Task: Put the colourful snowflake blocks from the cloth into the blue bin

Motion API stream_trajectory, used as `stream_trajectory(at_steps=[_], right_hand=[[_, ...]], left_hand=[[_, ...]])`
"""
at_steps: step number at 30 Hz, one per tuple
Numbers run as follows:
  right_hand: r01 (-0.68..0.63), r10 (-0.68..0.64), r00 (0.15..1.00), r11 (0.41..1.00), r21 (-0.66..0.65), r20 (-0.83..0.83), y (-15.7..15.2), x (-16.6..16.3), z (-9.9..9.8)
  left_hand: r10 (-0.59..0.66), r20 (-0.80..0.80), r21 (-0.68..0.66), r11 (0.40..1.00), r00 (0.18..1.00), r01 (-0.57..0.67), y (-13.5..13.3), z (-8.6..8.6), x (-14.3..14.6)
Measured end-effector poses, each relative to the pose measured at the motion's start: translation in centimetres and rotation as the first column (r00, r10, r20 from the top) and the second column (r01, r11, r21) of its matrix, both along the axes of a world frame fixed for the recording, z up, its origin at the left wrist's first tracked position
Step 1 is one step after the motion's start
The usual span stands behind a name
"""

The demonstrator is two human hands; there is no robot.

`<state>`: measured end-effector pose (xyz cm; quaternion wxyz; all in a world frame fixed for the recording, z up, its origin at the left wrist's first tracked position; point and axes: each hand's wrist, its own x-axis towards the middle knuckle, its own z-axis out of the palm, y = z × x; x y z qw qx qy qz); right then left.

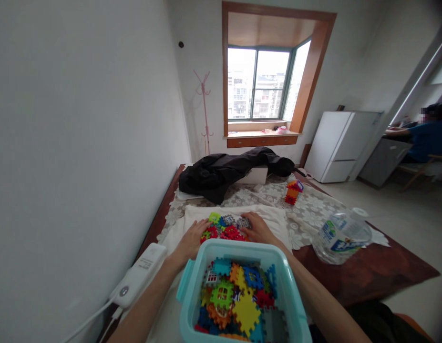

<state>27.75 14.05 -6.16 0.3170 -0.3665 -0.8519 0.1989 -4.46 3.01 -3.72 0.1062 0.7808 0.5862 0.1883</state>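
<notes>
Beyond a turquoise plastic bin (187,281), a small pile of interlocking plastic building pieces (232,232) in red, grey, green and blue lies on a white cloth (278,220). My left hand (192,238) rests at the pile's left side, fingers stretched out and touching the red and green pieces. On the opposite side, my right hand (259,228) has its fingers apart around a grey window-patterned piece (243,223), touching it. More toothed pieces fill the bin between my forearms, among them a yellow piece (247,312) and a green window piece (221,294). The bin hides the pile's near edge.
A small built house (294,192) stands on the lace tablecloth (238,196). To the right is a clear plastic jug (340,238). A white power strip (142,274) lies along the left wall. Black fabric (221,171) covers the far end. A person (430,133) sits at far right.
</notes>
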Motion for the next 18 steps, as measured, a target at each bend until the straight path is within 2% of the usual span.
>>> stream_trajectory(at_steps=[2,7,11,15,18], right_hand=[[0.001,-0.002,1.0,0.999,-0.032,-0.027,-0.2,-0.2,0.0],[-0.021,0.019,0.999,0.999,-0.046,-0.026,-0.8,-0.6,0.1],[-0.035,0.036,0.999,0.999,-0.025,0.012,-1.1,-0.6,0.5],[-0.06,0.061,0.995,0.998,-0.015,0.081,-1.1,-0.3,0.9],[0.002,-0.001,0.995,1.0,-0.011,0.103,-0.9,0.0,1.1]], left_hand=[[0.005,0.013,0.011,1.0,1.0,-0.005,0.1,-0.4,0.2],[0.113,0.039,0.087,0.989,0.993,-0.116,1.2,-1.9,1.4],[0.107,0.103,0.078,0.99,0.989,-0.115,3.3,-2.9,2.6],[0.139,0.181,0.035,0.988,0.974,-0.148,5.6,-2.9,4.7],[0.148,0.262,0.054,0.984,0.954,-0.168,6.6,-2.2,6.7]])
